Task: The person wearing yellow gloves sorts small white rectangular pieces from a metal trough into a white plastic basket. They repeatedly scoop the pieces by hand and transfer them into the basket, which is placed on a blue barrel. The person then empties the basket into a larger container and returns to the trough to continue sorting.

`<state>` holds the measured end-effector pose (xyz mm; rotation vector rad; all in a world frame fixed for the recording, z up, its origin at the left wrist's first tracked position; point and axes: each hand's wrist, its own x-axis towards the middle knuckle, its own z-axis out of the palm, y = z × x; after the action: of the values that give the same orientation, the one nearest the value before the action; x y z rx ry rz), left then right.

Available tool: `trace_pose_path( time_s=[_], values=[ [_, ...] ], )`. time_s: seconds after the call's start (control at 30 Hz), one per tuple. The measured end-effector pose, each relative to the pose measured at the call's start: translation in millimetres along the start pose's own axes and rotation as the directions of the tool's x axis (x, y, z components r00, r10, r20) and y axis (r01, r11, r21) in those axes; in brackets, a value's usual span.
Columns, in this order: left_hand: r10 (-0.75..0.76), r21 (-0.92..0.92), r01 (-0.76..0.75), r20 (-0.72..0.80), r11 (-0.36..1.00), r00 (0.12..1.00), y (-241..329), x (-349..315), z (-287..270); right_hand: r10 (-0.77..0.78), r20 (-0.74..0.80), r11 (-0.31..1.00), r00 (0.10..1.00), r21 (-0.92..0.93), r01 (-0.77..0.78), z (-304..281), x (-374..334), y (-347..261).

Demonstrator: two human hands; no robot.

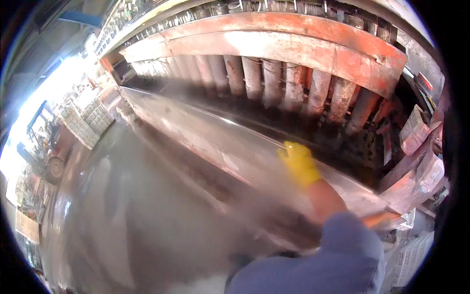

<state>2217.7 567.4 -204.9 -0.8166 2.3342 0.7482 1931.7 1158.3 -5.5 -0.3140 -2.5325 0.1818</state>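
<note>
My right hand [299, 164], in a yellow glove, is at the upper edge of a long pale metal panel [205, 134]. Its thumb side points left, and the other fingers look bent at the edge. Blur hides whether they grip the metal or only rest on it. The bare forearm and a blue-grey sleeve [350, 240] reach up to it from the lower right. Behind the panel runs a dark trough [274, 117], with a row of stained upright cylinders [253, 78] standing over it. My left hand does not show.
An orange-red beam [293, 44] spans the machine above the cylinders. Stained pale blocks [415, 130] jut out at the right end. Wet grey floor [127, 210] lies to the left. Farther off are stacked pale blocks [85, 120] and a forklift [46, 147].
</note>
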Motion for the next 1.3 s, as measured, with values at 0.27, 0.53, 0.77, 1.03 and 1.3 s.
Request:
trace_pose_path(
  time_s=[0.27,0.53,0.77,1.03,1.3],
  values=[
    [0.039,-0.109,-0.043,-0.038,0.993,0.999,-39.6,121.7,-126.2,0.233,-0.124,0.963,0.965,-0.110,-0.246,14.4,9.6,-43.2],
    [0.365,-0.453,-0.357,-0.075,0.817,0.928,127.3,234.9,-207.3,0.382,-0.363,0.845,0.850,-0.234,-0.481,92.5,33.6,-78.1],
    [0.227,-0.043,-0.232,-0.096,0.972,0.969,63.9,379.2,-291.2,0.034,-0.513,0.967,0.858,-0.201,-0.158,224.7,159.2,-225.6],
    [-0.147,-0.013,0.147,-0.032,0.989,0.989,101.6,439.5,-366.1,-0.071,-0.109,0.996,0.991,0.049,0.077,388.4,334.2,-405.1],
    [-0.129,-0.090,0.128,-0.012,0.988,0.992,167.8,551.3,-429.1,-0.142,-0.031,0.984,0.989,0.100,0.144,478.0,442.3,-535.0]
  ],
)
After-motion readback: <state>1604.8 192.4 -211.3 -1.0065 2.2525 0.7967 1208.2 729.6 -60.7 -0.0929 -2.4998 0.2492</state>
